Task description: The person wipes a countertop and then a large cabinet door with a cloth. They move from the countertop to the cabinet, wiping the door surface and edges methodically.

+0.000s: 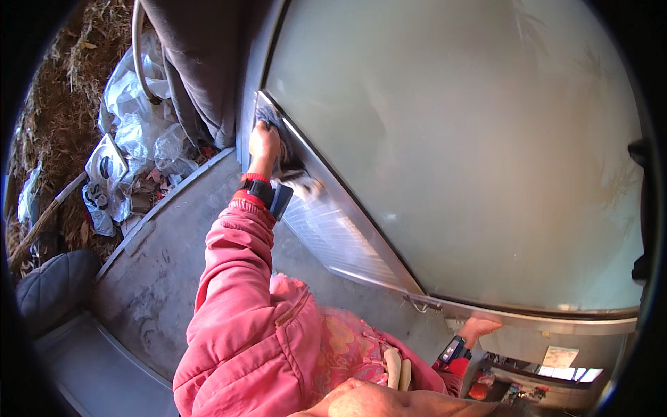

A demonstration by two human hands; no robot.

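Note:
My left hand (264, 140), in a pink sleeve with a black device strapped at the wrist, grips a dark blue cloth (268, 115). The cloth is at the upper corner of a shiny ribbed metal panel (344, 245), and a blurred pale and dark part of it appears to hang below the hand. Beside that panel spreads a large frosted glass pane (458, 156) in a metal frame (359, 208). At lower right my right hand (477, 329) touches the frame's edge. Its fingers are partly hidden, so its grip is unclear.
A raised concrete slab (167, 260) with a straight edge lies at left. Beyond it are clear plastic bags (135, 114), a stick (52, 213) and dry straw (78, 62). A dark padded cover (203, 57) hangs near the left hand. A grey metal tray-like surface (104, 370) sits at lower left.

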